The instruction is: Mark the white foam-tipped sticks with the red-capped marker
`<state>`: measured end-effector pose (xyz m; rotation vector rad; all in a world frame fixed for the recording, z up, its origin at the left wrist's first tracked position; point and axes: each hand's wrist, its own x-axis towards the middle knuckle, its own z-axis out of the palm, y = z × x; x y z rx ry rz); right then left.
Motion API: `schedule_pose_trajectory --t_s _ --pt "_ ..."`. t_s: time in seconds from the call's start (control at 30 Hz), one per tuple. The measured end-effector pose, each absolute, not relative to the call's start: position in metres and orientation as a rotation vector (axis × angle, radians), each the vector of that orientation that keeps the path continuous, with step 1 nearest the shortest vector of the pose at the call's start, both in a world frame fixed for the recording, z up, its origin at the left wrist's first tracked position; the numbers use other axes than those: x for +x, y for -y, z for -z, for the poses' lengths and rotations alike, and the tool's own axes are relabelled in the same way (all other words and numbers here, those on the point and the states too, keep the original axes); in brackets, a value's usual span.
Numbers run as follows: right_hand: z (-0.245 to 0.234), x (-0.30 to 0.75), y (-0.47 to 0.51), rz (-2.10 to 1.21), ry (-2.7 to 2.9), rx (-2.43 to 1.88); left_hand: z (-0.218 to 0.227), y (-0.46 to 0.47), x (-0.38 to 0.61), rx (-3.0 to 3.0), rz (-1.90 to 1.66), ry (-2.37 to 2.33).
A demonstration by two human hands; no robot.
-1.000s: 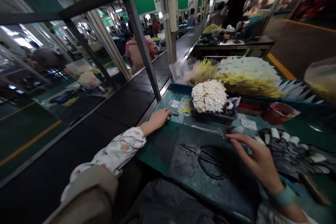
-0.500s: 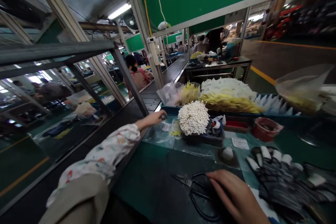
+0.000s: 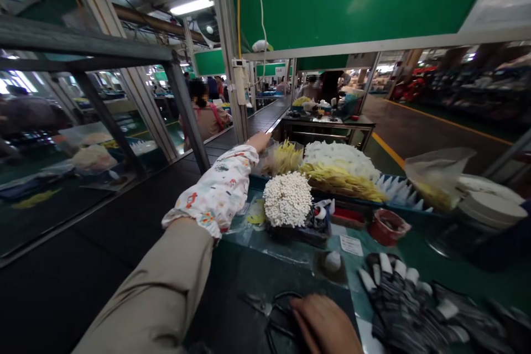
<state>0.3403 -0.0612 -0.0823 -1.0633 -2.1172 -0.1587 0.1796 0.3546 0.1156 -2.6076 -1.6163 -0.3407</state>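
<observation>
My left hand point(image 3: 259, 142) is stretched far forward, beside the clear plastic bag with yellow strips point(image 3: 287, 157) at the conveyor's edge. Its fingers look drawn together and point away from me; what they hold, if anything, is hidden. My right hand point(image 3: 326, 321) lies low on the dark mat point(image 3: 226, 293), its curled fingers at the black handles of a pair of scissors point(image 3: 261, 305), whose blades point left. Between the hands, a dense bunch of small white beads or buds point(image 3: 287, 199) stands over a dark tray point(image 3: 305, 234).
Behind the bunch, a blue bin holds white pieces point(image 3: 340, 157) and yellow strips point(image 3: 344, 181). To the right are a red-brown pot point(image 3: 385, 227), grey-and-white gloves point(image 3: 398, 293) and a lidded jar point(image 3: 468, 227). A metal frame point(image 3: 186, 110) rises at left; a co-worker point(image 3: 205, 113) sits beyond.
My left hand has reached farther forward, from beside the white bunch to the plastic bag. My right hand stays at the scissors. The view has turned slightly right.
</observation>
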Motion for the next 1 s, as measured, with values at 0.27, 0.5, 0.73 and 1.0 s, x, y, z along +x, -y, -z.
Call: schedule_pose_trajectory --t_s 0.27,0.5,0.73,1.0 --pt "0.074 0.348 0.063 0.045 2.080 -1.067 -0.153 -0.333 0.140 -2.638 0.652 1.471" --pt "0.003 0.286 0.077 -0.462 1.922 -0.868 -0.139 -0.281 0.097 -2.411 0.975 1.578" --pt "-0.090 0.145 0.127 -0.995 1.914 -0.443 -0.107 -0.247 0.069 -2.348 0.835 1.630" --pt "-0.090 0.109 0.149 -0.685 2.053 -0.548 -0.091 -0.198 0.040 -2.352 0.728 1.545"
